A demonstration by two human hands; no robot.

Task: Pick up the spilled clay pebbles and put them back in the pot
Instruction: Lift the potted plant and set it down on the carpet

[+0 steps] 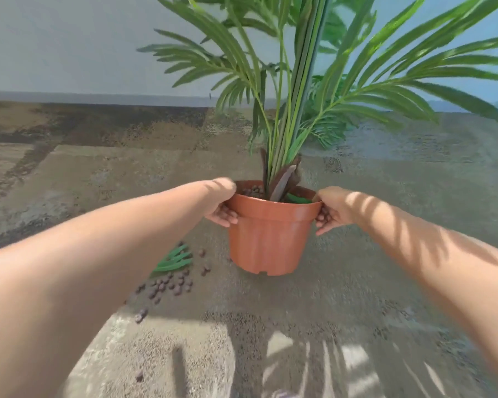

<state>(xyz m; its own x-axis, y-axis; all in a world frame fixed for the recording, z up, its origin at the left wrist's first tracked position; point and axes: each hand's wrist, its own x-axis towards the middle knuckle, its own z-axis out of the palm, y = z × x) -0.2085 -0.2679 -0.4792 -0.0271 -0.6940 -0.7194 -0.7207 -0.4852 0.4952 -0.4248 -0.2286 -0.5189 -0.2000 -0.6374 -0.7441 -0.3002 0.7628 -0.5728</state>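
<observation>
A terracotta-coloured plastic pot point(266, 239) stands upright on the concrete floor, with a green palm-like plant point(296, 90) rising from it. My left hand point(223, 206) grips the pot's rim on the left side, and my right hand point(332, 211) grips the rim on the right. Several brown clay pebbles point(170, 285) lie scattered on the floor to the left of the pot's base, with a few more pebbles point(141, 314) closer to me. Some pebbles point(253, 191) show inside the pot near the stems.
A loose green leaf piece point(174, 258) lies on the floor beside the spilled pebbles. A pale wall point(69, 47) runs across the back. Plant fronds spread wide to the right above the floor. Leaf shadows fall on the sunlit concrete point(313, 363) near me.
</observation>
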